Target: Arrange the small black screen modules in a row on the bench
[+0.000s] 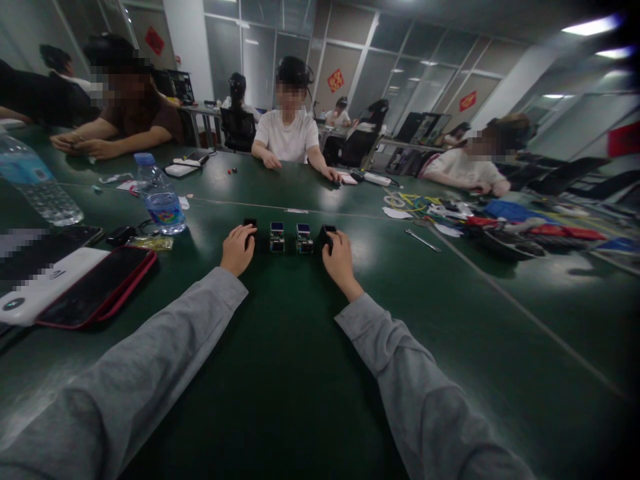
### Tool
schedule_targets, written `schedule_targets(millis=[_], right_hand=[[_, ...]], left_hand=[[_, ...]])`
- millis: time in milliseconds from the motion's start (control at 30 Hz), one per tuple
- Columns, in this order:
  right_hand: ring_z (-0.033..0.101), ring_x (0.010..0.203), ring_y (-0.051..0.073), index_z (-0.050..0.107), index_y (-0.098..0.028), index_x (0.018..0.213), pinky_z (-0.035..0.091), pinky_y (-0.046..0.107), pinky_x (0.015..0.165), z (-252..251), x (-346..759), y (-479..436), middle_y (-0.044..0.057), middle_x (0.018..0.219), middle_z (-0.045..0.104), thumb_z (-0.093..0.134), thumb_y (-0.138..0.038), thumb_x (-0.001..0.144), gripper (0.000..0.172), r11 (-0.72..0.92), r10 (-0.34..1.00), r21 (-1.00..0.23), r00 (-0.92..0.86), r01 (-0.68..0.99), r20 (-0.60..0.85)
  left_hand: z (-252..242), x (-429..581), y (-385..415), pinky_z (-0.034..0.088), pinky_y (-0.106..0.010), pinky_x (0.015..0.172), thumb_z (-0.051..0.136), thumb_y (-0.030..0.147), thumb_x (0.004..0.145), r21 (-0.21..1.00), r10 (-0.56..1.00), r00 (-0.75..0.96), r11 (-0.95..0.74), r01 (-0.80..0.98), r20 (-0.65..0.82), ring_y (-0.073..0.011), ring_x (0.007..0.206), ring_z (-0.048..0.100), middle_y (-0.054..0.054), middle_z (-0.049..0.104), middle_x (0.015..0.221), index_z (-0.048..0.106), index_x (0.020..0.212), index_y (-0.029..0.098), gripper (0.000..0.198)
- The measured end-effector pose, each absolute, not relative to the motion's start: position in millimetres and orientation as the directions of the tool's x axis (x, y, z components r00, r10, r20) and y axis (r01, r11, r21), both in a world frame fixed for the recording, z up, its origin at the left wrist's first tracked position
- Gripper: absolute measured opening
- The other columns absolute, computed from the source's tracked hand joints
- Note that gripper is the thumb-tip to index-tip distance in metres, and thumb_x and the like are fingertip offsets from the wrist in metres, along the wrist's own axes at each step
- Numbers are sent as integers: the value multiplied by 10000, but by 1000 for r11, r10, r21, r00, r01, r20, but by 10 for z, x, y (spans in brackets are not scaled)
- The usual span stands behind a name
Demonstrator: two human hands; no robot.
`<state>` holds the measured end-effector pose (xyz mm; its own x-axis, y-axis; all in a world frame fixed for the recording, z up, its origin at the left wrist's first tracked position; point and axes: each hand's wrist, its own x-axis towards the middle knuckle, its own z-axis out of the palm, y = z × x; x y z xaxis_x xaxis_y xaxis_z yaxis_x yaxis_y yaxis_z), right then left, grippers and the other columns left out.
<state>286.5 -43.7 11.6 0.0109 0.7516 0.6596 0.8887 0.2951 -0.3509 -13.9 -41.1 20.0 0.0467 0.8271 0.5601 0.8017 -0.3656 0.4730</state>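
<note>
My left hand (pixel 239 249) is curled around a small black case (pixel 251 222), mostly hidden under the fingers. Thumb and fingers of my right hand (pixel 341 259) close on another small black case (pixel 327 231), which rests on the table. Between my hands stand two small electronic modules, a left one (pixel 277 237) and a right one (pixel 304 239). Each has a little dark screen on top and bare circuit parts below. They stand side by side, apart from each other and from my fingers.
The dark green table (pixel 300 347) holds a water bottle (pixel 161 197), a larger bottle (pixel 37 177) and phones (pixel 100 283) at left. A wrench (pixel 423 241) and a tangle of cables (pixel 500 220) lie at right. Co-workers sit around, one person (pixel 289 130) opposite.
</note>
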Motion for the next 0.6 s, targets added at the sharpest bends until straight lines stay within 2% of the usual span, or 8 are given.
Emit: schedule_targets(millis=[433,533,600], right_hand=[[422,1249,309,527,-110,1267,410,513,1023,126,2829,-456,196,1314,451,423,-180,882,405,288,766,-331,-9,899,643],[411,1258,297,536,-121,1258,382,504,1045,175,2795,-494,181,1310,466,415,-185,899,384,296,739,-323,-1,899,673],[415,1255,281,554,-141,1237,369,488,1053,228,2752,-540,160,1293,490,397,-196,928,350,326,713,-313,-14,892,701]], left_hand=[[309,-85,-544,389,-527,1014,456,256,914,469,823,30,-353,810,568,-282,1223,494,-59,630,1265,636,1114,246,269],[360,-48,-604,340,-545,1044,447,270,924,423,810,43,-350,836,585,-299,1309,422,-66,603,1313,619,1164,241,297],[397,-1,-668,276,-561,1085,436,272,933,337,784,132,-404,851,606,-304,1386,332,-62,557,1378,592,1226,242,334]])
